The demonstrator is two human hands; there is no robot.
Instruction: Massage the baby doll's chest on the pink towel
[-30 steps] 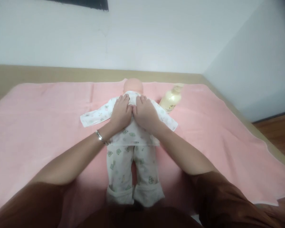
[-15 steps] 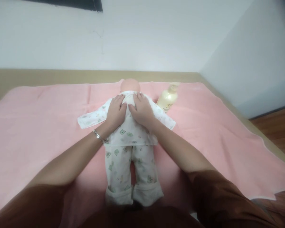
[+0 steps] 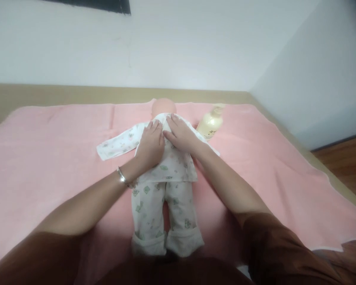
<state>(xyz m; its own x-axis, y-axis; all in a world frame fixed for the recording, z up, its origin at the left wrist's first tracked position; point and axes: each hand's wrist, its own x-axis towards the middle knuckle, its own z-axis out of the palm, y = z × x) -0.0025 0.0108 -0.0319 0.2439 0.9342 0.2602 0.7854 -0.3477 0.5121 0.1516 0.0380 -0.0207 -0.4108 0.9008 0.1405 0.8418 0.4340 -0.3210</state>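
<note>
A baby doll (image 3: 172,170) in a white printed top and trousers lies stretched out, head away from me; no face shows, only the bare back or top of its head. My left hand (image 3: 151,143) rests flat on the left-middle of its upper torso, fingers extended. On the right-upper torso, close to the collar, lies my right hand (image 3: 180,133), palm down with fingers extended and thumb pointing left. The two hands are close together and neither grasps anything. The doll's left-side sleeve spreads out on the cloth; my right forearm covers most of the other sleeve.
A pink cloth (image 3: 62,158) is spread under the doll over a tan surface (image 3: 77,95). Just right of the doll's shoulder, a pale yellow pump bottle (image 3: 211,123) leans or lies on the cloth. White walls (image 3: 190,47) stand behind and to the right.
My left hand has slid slightly down and to the right across the doll's torso. My right hand has shifted a little up and to the right. The doll and bottle stay put.
</note>
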